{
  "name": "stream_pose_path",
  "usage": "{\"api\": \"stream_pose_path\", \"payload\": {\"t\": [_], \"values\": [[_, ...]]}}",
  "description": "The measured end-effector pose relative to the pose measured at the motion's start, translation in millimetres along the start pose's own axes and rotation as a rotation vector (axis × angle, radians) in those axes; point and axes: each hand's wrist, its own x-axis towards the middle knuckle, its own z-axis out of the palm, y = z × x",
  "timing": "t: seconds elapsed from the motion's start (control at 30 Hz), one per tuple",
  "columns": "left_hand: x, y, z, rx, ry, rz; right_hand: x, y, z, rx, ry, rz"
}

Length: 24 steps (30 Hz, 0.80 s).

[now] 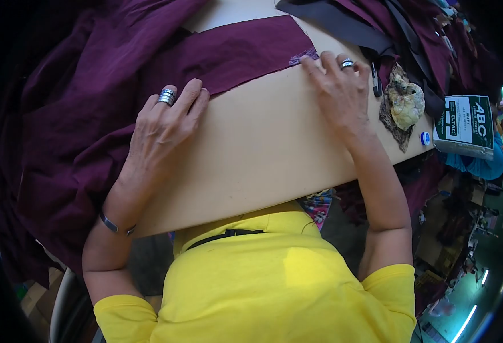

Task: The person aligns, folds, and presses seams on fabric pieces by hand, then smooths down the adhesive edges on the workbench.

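Note:
A flat panel of maroon cloth (245,51) lies across the table, its near edge running from one hand to the other. My left hand (168,120), with wide rings on one finger, rests its fingertips on the cloth by this near edge, fingers partly bent. At the panel's right corner is a mottled pale purple patch (301,56). My right hand (343,94) touches that corner with its fingertips, its fingers bent and somewhat apart. What lies under the fingertips of either hand is hidden.
A heap of maroon cloth (74,114) covers the left side. At right lie dark grey cloth (343,23), a black slim tool (376,80), a yellowish lump (407,106) on ragged brown material, a blue-white cap (425,138) and a green-white ABC container (464,126). The beige table (251,154) ends before my body.

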Motion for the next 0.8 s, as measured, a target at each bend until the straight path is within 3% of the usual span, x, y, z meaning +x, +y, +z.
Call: {"api": "stream_pose_path", "payload": {"t": [0.13,0.4,0.8], "values": [[0,-4,-2,-0.058,0.009,0.001,2,12,9,-0.114,0.036,-0.031],[-4,-9,-7,-0.316,-0.015,-0.094,3,-13,-4,0.021,-0.023,-0.083],[-13,-12,1,-0.362,0.007,-0.135,8,-47,-18,0.072,-0.042,-0.165]]}}
